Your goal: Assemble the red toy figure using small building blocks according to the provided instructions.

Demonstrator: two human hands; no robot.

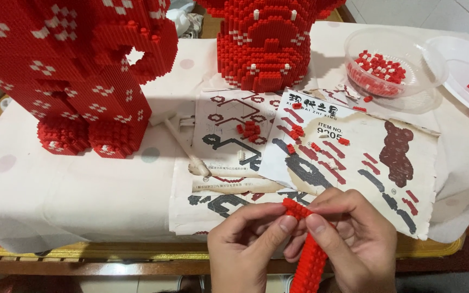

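Observation:
Both my hands meet at the bottom centre over the table's front edge. My left hand (245, 247) and my right hand (351, 239) pinch a long strip of small red bricks (306, 266) that runs down between them, its top end (293, 206) poking above my fingertips. Just beyond my hands lie creased instruction sheets (354, 163) with printed diagrams. Loose red bricks (249, 130) are scattered on the sheets.
A large red brick figure with white patterns (77, 76) stands at the left, another red brick build (267, 43) at the back centre. A clear plastic bowl of red bricks (386, 57) sits at the back right beside a clear lid (462, 70). A white tool (183, 144) lies on the white cloth (71, 184).

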